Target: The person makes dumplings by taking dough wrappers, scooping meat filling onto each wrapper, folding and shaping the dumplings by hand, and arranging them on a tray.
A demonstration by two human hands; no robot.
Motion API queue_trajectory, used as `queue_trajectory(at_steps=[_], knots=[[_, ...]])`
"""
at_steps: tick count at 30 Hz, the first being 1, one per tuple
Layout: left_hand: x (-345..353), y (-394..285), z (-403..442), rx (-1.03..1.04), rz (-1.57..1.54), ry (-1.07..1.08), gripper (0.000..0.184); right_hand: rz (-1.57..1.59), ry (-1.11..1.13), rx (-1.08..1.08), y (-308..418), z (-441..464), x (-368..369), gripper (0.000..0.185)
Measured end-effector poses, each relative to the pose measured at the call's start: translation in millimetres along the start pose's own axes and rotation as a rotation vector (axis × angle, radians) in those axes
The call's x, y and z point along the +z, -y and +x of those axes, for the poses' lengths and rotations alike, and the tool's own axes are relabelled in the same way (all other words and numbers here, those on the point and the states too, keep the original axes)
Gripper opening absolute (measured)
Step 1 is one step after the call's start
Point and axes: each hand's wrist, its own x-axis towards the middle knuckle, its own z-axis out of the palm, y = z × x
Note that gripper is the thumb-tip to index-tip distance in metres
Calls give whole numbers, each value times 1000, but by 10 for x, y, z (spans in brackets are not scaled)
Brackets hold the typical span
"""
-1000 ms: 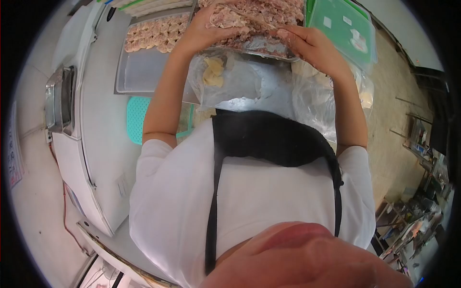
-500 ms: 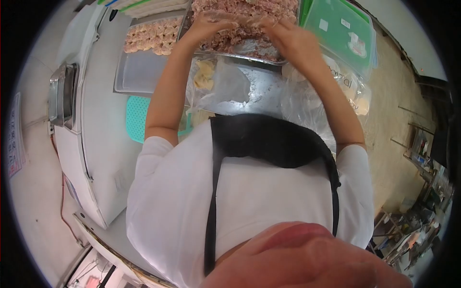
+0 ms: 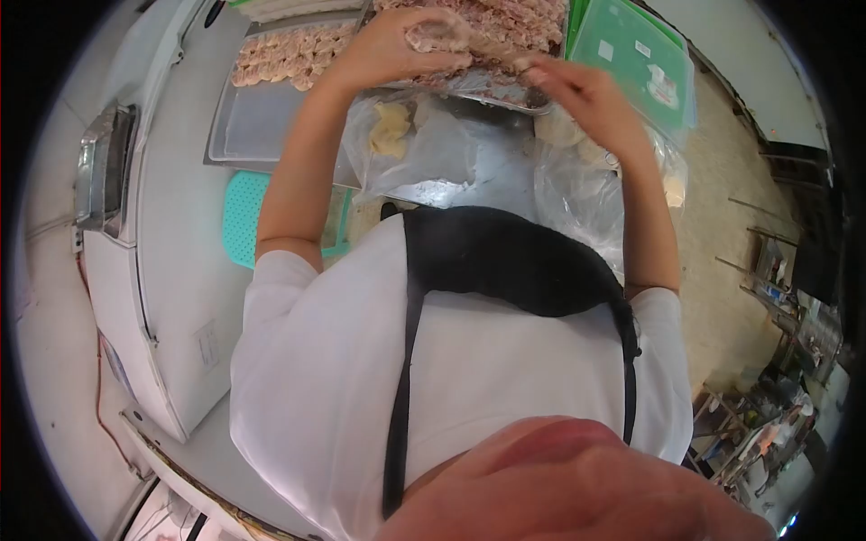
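Observation:
At the top of the head view, my left hand (image 3: pixel 388 50) curls around a pale, thin wrapper (image 3: pixel 438 36) over the tray of minced meat (image 3: pixel 519 20). My right hand (image 3: pixel 595 101) is closed at the tray's near right corner, its fingertips pinched on something narrow and pale, blurred against the meat. Rows of filled, meat-topped pieces (image 3: pixel 293 56) sit on a shallow tray (image 3: pixel 257 126) to the left. Nearer my apron, yellowish wrappers (image 3: pixel 390 129) lie on clear plastic.
Green-lidded containers (image 3: pixel 631 68) stand at the right of the meat. Below them is a plastic bag (image 3: pixel 586 185) with round pale pieces. A turquoise perforated stool or basket (image 3: pixel 244 216) is below the left tray. Metal racks (image 3: pixel 776 270) stand far right.
Over the last half second, my left hand has turned and opened into a cup, showing the wrapper. My right hand has moved right and down from the meat, away from my left hand.

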Motion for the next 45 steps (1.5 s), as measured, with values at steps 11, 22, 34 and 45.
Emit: queue_trajectory(at_steps=[11, 22, 34, 45], knots=[[-623, -41, -391, -294, -161, 70, 58, -561, -123, -66, 876, 281, 499, 26], [-1149, 805, -1341, -188, 147, -160, 47, -320, 24, 30, 1410, 672, 1268, 34], [-1259, 1979, -2390, -582, 271, -46, 76, 390, -240, 685, 967, -295, 1612, 36], [-654, 2108, -2003, -548, 372, -163, 67, 380, -218, 673, 878, -307, 1562, 33]])
